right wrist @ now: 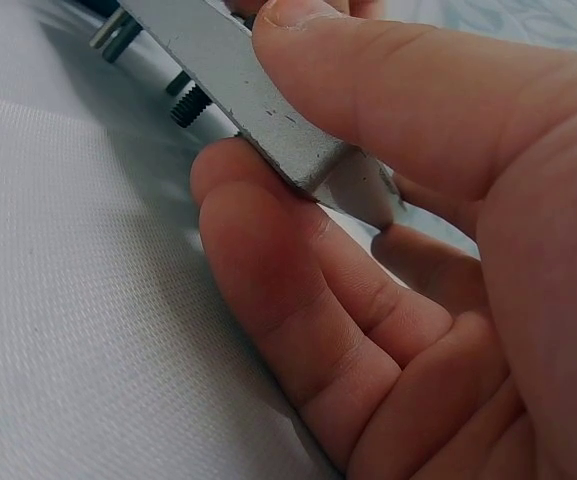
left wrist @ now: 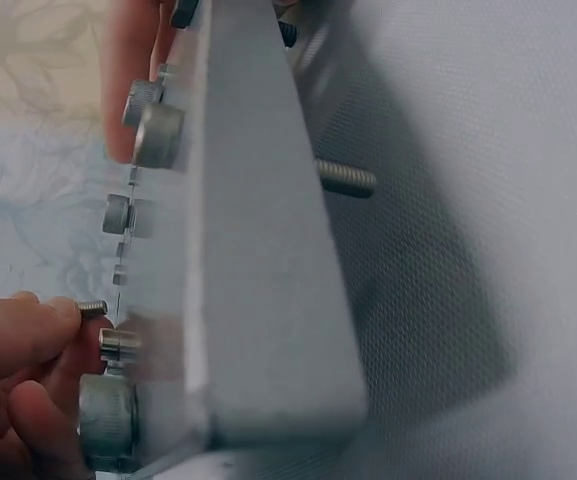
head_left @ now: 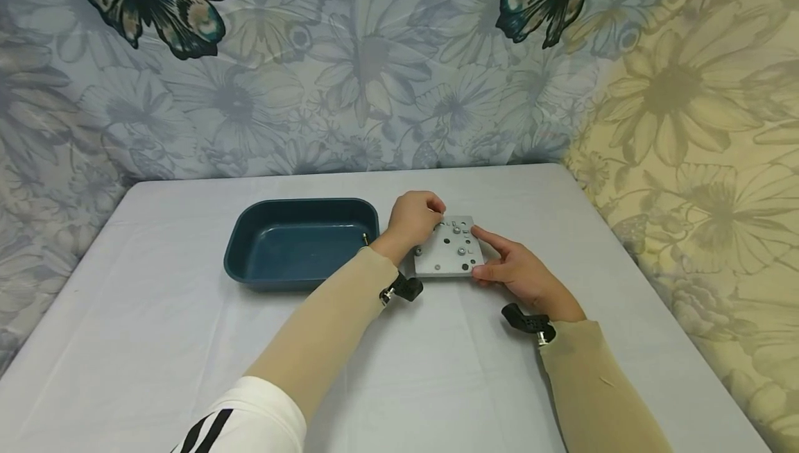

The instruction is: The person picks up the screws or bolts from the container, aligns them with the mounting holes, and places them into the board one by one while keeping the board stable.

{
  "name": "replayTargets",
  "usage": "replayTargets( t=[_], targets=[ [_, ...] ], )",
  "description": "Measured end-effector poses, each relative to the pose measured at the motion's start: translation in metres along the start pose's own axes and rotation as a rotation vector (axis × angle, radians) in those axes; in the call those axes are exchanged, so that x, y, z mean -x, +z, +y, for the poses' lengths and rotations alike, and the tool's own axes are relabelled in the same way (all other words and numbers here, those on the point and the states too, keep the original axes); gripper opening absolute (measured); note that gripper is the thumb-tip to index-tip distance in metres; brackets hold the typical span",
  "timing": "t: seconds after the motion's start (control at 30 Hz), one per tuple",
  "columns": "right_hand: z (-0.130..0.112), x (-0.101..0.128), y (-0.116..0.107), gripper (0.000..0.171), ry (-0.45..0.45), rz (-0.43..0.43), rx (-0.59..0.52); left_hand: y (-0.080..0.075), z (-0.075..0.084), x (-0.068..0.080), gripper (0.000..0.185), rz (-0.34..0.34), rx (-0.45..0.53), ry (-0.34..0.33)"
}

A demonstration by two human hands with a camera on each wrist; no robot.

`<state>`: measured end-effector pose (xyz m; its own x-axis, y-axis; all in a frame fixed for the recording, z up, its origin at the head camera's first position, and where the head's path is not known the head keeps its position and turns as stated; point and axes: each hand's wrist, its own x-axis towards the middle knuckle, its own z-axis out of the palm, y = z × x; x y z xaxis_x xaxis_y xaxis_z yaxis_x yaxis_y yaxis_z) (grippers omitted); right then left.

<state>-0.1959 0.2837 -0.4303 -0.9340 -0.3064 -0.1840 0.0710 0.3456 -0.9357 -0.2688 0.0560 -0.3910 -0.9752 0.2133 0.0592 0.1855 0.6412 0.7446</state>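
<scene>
1. Plate (head_left: pixel 449 248) lies at the tub's (head_left: pixel 299 241) 3 o'clock, on the counter (head_left: pixel 187 342).
2. Right hand (head_left: pixel 521 274) pinches the plate's corner.
3. Left hand (head_left: pixel 413 220) pinches a screw (left wrist: pixel 92 308) at the plate's 11 o'clock; unscrewing seems under way.
4. Next likely needs steady twisting while the right grip holds.

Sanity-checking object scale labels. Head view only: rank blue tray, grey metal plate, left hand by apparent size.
1. blue tray, clearly largest.
2. grey metal plate.
3. left hand, pinching a small screw at the plate.
Plate and hand look nearly alike, and the hands cover part of the plate, so that order is unsure.
</scene>
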Motion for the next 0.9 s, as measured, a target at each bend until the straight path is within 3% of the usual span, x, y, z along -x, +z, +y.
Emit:
replayTargets(
  t=[0.3, 0.57, 0.67, 0.73, 0.8, 0.9],
  targets=[
    [0.001, -0.001, -0.001, 0.092, 0.003, 0.000, 0.001, 0.003, 0.001, -0.001, 0.010, -0.038, -0.082, 0.061],
    [0.000, -0.002, -0.001, 0.093, 0.014, 0.009, 0.008, 0.003, -0.001, -0.001, 0.013, -0.050, -0.076, 0.058],
    [-0.001, -0.001, 0.000, 0.093, 0.016, 0.015, 0.020, 0.001, 0.000, 0.000, 0.012, -0.035, 0.120, -0.033],
    [-0.001, -0.001, 0.000, 0.093, 0.017, 0.022, 0.027, -0.002, 0.002, 0.004, 0.013, 0.009, 0.386, -0.132],
    [-0.001, -0.001, 0.000, 0.093, 0.013, 0.022, 0.043, -0.008, 0.006, 0.011, 0.016, 0.089, 0.713, -0.229],
    [-0.002, 0.000, 0.000, 0.093, 0.010, 0.021, 0.049, -0.024, 0.013, 0.024, 0.020, 0.212, 1.107, -0.281]
  ],
)
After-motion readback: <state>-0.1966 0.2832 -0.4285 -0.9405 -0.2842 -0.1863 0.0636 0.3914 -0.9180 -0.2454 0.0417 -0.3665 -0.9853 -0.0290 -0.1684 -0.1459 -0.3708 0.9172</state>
